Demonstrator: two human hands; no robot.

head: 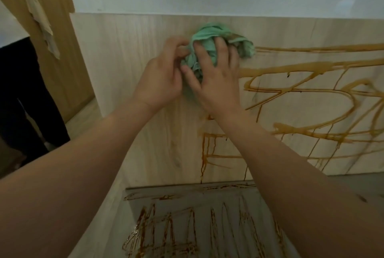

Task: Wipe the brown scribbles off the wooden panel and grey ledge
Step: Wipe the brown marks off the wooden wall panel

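Presently, the green cloth is bunched into a wad and held against the wooden panel, near its top edge and just left of the uppermost brown scribbles. The right hand is laid over the wad with its fingers spread, pressing it to the wood. The left hand is curled at the wad's left side, where a fold of fabric is pinched by its fingertips.

4 hazards are to be expected:

1. Smearing. The scribbles look thick and wet, and a darker, brownish patch seems to show in the cloth's upper right folds. If a soiled face is dragged leftward, residue would probably be spread over the unmarked wood.
2. Runoff. Thin drips are seen running down the panel toward the grey ledge, which carries its own scribbles. If the ledge is cleaned before the panel, it is likely to be soiled again from above.
3. Unfolding. The wad is loose. Under hard pressure it may open, and bare fingers would then be brought into contact with the brown substance.
4. Forearm contact. Both forearms are extended above the ledge. If they are lowered, the marks there may be picked up and carried elsewhere.

Containers: no bucket, basin or bottle is visible, and it cannot be told whether the cloth is damp. 1 beige rag is seen hanging at the upper left, well apart from the work.
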